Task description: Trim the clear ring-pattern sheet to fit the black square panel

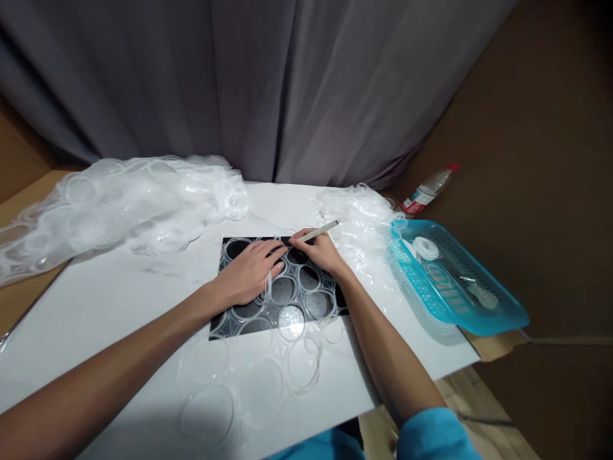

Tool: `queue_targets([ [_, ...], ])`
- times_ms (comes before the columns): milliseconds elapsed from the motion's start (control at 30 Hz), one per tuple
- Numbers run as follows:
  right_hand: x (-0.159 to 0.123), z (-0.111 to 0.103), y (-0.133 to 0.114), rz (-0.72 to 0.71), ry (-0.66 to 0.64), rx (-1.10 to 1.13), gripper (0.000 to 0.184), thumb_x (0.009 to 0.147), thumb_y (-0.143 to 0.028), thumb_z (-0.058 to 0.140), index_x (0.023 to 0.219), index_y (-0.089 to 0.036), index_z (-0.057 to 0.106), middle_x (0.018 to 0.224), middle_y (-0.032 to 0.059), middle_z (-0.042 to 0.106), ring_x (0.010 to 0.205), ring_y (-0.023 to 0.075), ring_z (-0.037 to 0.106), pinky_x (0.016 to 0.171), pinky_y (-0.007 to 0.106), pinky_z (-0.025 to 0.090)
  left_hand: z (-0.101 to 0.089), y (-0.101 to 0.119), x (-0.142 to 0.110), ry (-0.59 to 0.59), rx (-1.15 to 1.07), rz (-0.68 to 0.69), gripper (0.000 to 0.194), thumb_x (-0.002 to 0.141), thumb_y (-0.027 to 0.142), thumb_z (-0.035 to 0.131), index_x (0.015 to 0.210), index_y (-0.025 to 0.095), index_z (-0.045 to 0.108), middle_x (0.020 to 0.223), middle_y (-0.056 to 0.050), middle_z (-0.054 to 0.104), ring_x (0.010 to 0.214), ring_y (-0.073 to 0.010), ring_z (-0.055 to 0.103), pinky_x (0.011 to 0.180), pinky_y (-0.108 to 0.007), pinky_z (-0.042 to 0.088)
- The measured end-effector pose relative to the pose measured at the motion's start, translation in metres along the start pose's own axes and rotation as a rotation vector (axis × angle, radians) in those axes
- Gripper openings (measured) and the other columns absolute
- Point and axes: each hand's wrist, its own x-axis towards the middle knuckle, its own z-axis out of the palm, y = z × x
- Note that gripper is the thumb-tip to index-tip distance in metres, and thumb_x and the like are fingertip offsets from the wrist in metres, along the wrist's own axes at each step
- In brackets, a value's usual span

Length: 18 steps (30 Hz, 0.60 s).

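My left hand (249,271) lies with fingers stretched out over a translucent plastic sheet of round rings (282,291). Thin white loops (265,292) hang by its palm and thumb; whether they are gripped is unclear. At the far edge of a black rectangular mat (218,332), my right hand (322,249) pinches a slim whitish pen-like tool (318,231). Its tip is hidden by the fingers, close to the left fingertips. Part of the ring sheet rests over the mat, and the rest spreads over the white tabletop (138,358) toward me.
A heap of clear ring sheets (138,198) covers the back left, with another pile (359,217) at back right. On the right, a blue plastic basket (498,313) holds a white roll (426,248). A red-capped bottle (428,191) leans behind it. Grey curtain (249,83) hangs behind.
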Motion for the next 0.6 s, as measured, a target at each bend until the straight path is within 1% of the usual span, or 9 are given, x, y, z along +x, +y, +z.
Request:
queue_targets([
  [100,-0.0005,-0.0026,-0.0012,-0.025,-0.009,0.007,0.019,0.098,-0.044,0.080,0.094,-0.026,0.085,0.102,0.0072,0.084,0.097,0.0269,0.076,0.098,0.044,0.059,0.0002,-0.0002,-0.0001,-0.007,0.002,0.006,0.051,0.119,0.046,0.036,0.163,0.025,0.052,0.164,-0.012,0.058,0.157,-0.0310,0.048,0.132,-0.055,0.036],
  [233,-0.0016,-0.0040,-0.0036,-0.049,-0.022,0.000,0.018,0.099,-0.044,0.079,0.094,-0.027,0.084,0.102,0.0069,0.085,0.100,0.0275,0.076,0.099,0.044,0.059,-0.0008,0.0009,-0.0001,-0.024,0.039,0.004,0.053,0.120,0.047,0.033,0.163,0.023,0.053,0.165,-0.014,0.057,0.157,-0.0314,0.048,0.131,-0.055,0.037],
  [433,-0.0032,-0.0039,-0.0050,-0.099,-0.023,-0.020,0.015,0.100,-0.039,0.078,0.095,-0.026,0.084,0.100,0.0060,0.084,0.097,0.0265,0.077,0.099,0.043,0.059,-0.0013,0.0016,-0.0013,-0.023,0.042,-0.005,0.053,0.120,0.047,0.033,0.165,0.025,0.050,0.165,-0.014,0.056,0.156,-0.0310,0.048,0.132,-0.055,0.036],
  [600,-0.0049,-0.0009,-0.0083,-0.151,-0.047,-0.031,0.019,0.103,-0.042,0.077,0.097,-0.025,0.083,0.099,0.0066,0.083,0.097,0.0256,0.076,0.094,0.040,0.059,-0.0015,0.0014,-0.0026,-0.024,0.041,-0.025,0.053,0.119,0.048,0.034,0.166,0.027,0.048,0.168,-0.014,0.050,0.155,-0.0339,0.048,0.130,-0.056,0.039],
])
